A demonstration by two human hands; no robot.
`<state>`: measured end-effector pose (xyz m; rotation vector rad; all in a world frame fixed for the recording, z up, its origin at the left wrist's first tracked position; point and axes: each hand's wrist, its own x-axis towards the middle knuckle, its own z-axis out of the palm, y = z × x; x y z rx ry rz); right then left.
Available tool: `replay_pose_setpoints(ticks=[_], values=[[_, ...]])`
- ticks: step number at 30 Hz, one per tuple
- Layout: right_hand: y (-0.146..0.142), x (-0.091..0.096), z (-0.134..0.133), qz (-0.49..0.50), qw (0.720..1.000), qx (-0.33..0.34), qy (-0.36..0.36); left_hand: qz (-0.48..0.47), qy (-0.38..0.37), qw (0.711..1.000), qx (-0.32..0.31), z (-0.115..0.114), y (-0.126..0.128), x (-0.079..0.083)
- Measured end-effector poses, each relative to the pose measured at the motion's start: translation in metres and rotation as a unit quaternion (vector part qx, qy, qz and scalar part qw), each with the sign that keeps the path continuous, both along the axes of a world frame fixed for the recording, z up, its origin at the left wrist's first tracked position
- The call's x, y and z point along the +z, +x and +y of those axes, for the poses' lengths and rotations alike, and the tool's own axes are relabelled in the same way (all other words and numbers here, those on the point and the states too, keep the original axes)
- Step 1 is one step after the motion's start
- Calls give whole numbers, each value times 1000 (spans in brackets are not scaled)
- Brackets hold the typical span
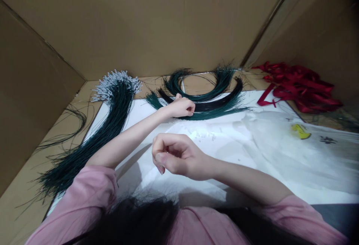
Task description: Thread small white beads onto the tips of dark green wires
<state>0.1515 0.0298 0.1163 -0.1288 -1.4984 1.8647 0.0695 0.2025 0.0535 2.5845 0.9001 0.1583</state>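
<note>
My left hand (181, 106) reaches out over the curved bundles of thin dark green and black wire stems (215, 106). Its fingers are curled closed at the near bundle; whether a stem is between them is hidden. Closer to me, my right hand (179, 157) hovers above the white sheet with fingers curled in and the thumb near them. Whatever it may hold is too small to make out. Small white beads (204, 134) lie scattered between the hands and the bundles.
On the left lies a thick bundle of green stems (112, 114) with white beaded tips (116, 82). Red ribbon (303, 86) is heaped at the back right, behind a clear plastic bag (280, 136). Cardboard walls (168, 24) enclose the white work sheet (241, 192).
</note>
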Motion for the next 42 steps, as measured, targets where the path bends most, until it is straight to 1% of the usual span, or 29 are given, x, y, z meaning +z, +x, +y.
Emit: replay_pose_setpoints(ticks=[3,5,9,12,15,18,21,23,28,32,34,37,42], values=[[-2,-2,0,8,1000,0,-27,-20,-19,1000,4,0,-2,1],[-4,-4,1,18,998,-15,-54,-40,-43,998,2,-1,-5,3],[-10,-9,7,50,985,-97,-133,-92,-92,991,4,-3,-13,9],[-14,-12,17,59,966,-163,-190,-138,-100,985,30,-2,-16,13],[-15,-18,31,60,937,-233,-253,-174,-107,978,47,1,-19,16],[-15,-32,49,51,898,-300,-318,-202,-114,971,51,0,-22,21],[-11,-46,66,33,854,-347,-386,-220,-116,967,52,-5,-26,25],[-6,-48,75,33,830,-375,-411,-228,-111,966,56,-8,-30,26],[8,-45,87,37,799,-406,-443,-243,-86,964,62,-13,-43,25],[17,-48,100,35,776,-418,-471,-236,-75,967,65,-21,-52,27],[22,-48,107,53,774,-423,-469,-228,-70,969,70,-26,-56,28],[31,-44,114,100,776,-432,-449,-217,-61,971,80,-30,-62,25],[40,-33,116,146,777,-436,-430,-203,-57,975,71,-32,-70,16]])
